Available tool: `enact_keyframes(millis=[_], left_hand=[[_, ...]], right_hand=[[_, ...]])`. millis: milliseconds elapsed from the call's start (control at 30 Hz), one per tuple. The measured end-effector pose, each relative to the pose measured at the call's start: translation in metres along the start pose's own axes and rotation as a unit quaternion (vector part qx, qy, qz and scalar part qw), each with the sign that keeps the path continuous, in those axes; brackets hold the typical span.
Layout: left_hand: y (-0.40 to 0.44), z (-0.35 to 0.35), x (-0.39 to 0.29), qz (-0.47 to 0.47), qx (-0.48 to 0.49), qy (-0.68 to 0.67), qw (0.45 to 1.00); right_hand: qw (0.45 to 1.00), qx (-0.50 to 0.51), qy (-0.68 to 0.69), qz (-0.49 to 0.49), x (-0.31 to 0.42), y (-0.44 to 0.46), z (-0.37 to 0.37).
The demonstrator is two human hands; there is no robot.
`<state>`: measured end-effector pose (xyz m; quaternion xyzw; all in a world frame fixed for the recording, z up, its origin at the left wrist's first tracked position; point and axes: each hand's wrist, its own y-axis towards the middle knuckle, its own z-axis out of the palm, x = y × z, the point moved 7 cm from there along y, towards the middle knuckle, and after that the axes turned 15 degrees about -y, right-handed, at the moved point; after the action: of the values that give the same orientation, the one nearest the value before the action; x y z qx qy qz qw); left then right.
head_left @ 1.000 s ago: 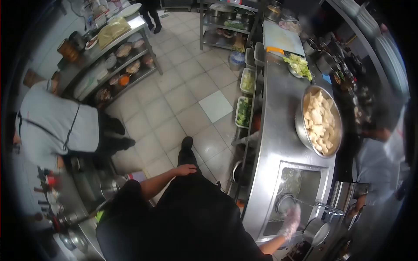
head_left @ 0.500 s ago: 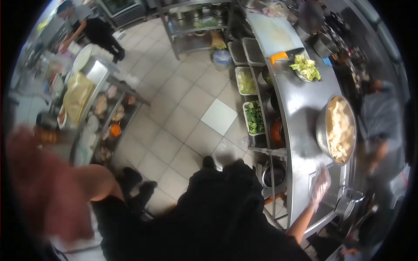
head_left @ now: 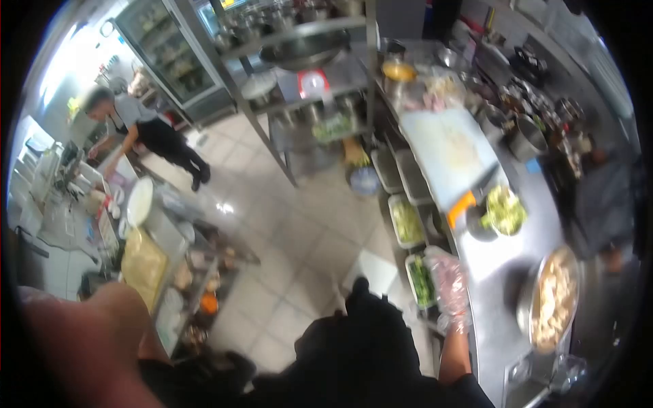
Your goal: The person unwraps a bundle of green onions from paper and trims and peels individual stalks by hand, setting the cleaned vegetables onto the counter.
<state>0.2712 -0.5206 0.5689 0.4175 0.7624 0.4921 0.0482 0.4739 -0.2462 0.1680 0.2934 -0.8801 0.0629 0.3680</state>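
Note:
My right hand [head_left: 450, 285], in a clear plastic glove, hangs over the inner edge of the steel counter [head_left: 490, 292]. It is slightly blurred, its fingers stretched out, and nothing shows in it. Just beside the fingers is a white tray of dark green vegetables [head_left: 422, 280]. On the counter, a steel colander [head_left: 527, 306] holds pale, cut pieces [head_left: 554, 306], and farther off sits a bowl of light green leaves [head_left: 505, 211]. My left arm [head_left: 102, 333] is bent, blurred and very close to the camera; its fingers cannot be made out.
A knife with an orange handle [head_left: 462, 207] lies by a white cutting board [head_left: 449, 153]. Low trays [head_left: 407, 221] stand along the counter's inner side. A steel rack [head_left: 292, 170] stands ahead. Another person [head_left: 153, 132] works at far left; a dark-clothed figure [head_left: 605, 211] is at right.
My view has tilted up and shows more of the room. My right hand has moved from beside the colander to over the counter's inner edge. The reddish blur at left has mostly gone.

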Motion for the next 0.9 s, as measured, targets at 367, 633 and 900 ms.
enact_keyframes(millis=[367, 633, 900], left_hand=[[-0.147, 0.04, 0.223, -0.164, 0.029, 0.013, 0.986], [-0.589, 0.309, 0.329, -0.758, 0.243, -0.368, 0.48], [-0.859, 0.378, 0.147, -0.769, 0.543, -0.243, 0.235]], right_hand=[[0.689, 0.279, 0.646, 0.173, -0.016, 0.23, 0.312], [0.99, 0.052, 0.055, 0.123, -0.136, 0.386, 0.475], [0.99, -0.094, -0.056, 0.092, -0.269, 0.625, 0.69]])
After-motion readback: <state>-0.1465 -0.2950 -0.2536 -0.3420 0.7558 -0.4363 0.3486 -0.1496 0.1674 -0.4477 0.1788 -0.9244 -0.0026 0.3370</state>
